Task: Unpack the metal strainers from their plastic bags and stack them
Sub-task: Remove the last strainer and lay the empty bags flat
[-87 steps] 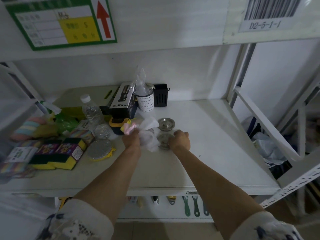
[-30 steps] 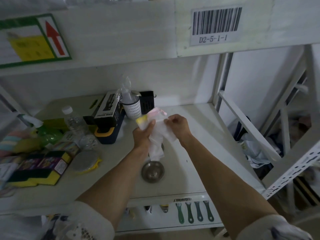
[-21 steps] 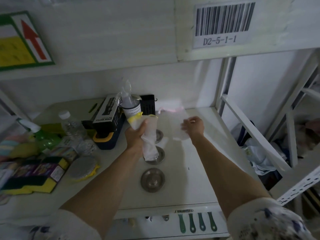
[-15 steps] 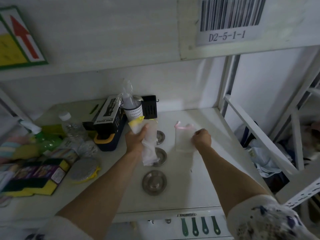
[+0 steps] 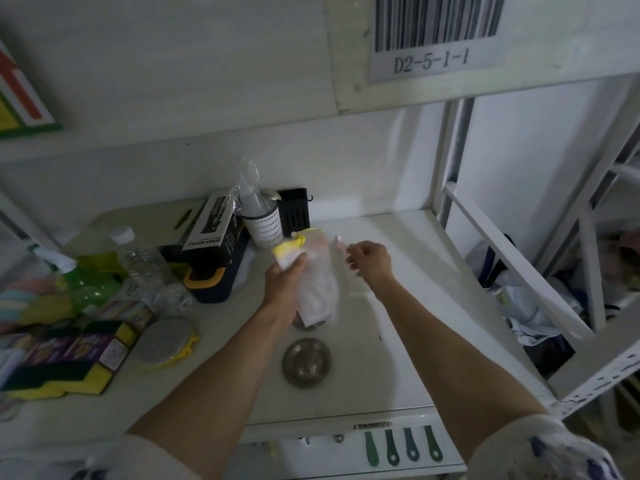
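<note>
My left hand [image 5: 282, 289] is closed around a bunch of crumpled plastic bags [image 5: 313, 278], one with a yellow strip at its top, held upright above the middle of the shelf [image 5: 415, 306]. My right hand [image 5: 370, 263] is just beside it, fingers loosely curled and pinching the top of a thin clear bag [image 5: 346, 268] that hangs down from them; the bag is blurred and I cannot tell whether anything is inside it. One bare metal strainer [image 5: 306, 362] lies flat on the shelf near the front edge, between my forearms. A second strainer [image 5: 309, 325] lies just behind it, mostly hidden under the bags in my left hand, so I cannot tell whether it is a single one or a stack. Along the left side of the shelf sit a water bottle [image 5: 140, 258], a black box [image 5: 214, 226], a white cup [image 5: 263, 225] and packs of sponges [image 5: 65, 355]. A barcode label [image 5: 436, 36] is stuck on the shelf above.
</note>
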